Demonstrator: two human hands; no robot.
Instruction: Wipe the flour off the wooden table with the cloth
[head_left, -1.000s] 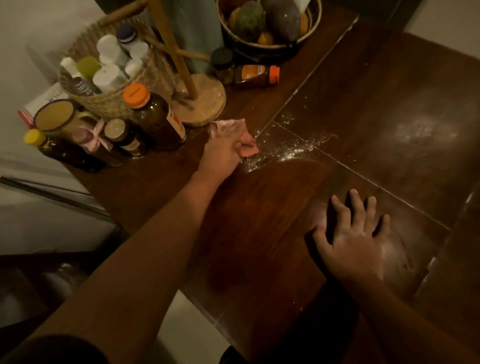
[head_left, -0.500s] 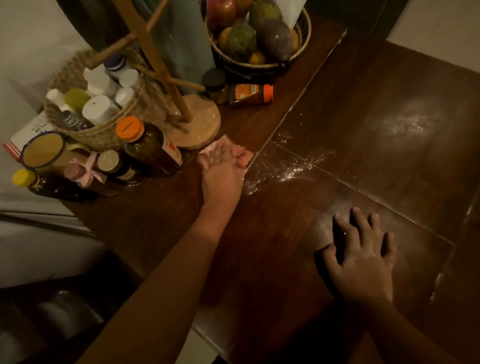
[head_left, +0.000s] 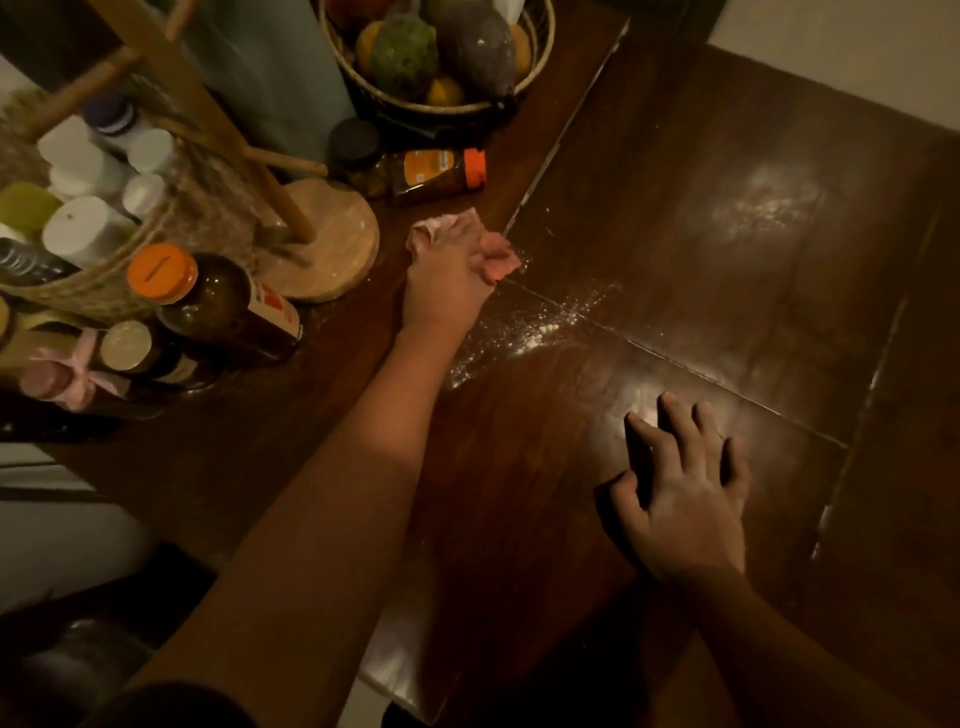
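The left hand (head_left: 447, 283) reaches far across the dark wooden bench (head_left: 519, 493), its fingers (head_left: 470, 244) clamped on a crumpled pink cloth (head_left: 496, 257), pressing it to the wood just beside a seam in the boards. The cloth pokes out on both sides of the hand. A line of flour (head_left: 540, 327) lies just beside the cloth, toward the near edge, running along another seam. A fainter dusty patch (head_left: 766, 205) sits well apart toward the far right corner.

The right hand (head_left: 685, 499) lies flat on the bench near the near edge, fingers (head_left: 675, 421) spread apart and holding nothing.

Along the left edge stand a woven basket (head_left: 104, 291) of bottles, an orange-capped bottle (head_left: 218, 306) and a round wooden stand (head_left: 332, 244). At the far edge are a fruit bowl (head_left: 441, 109) and a small orange-lidded jar (head_left: 441, 171) lying on its side.
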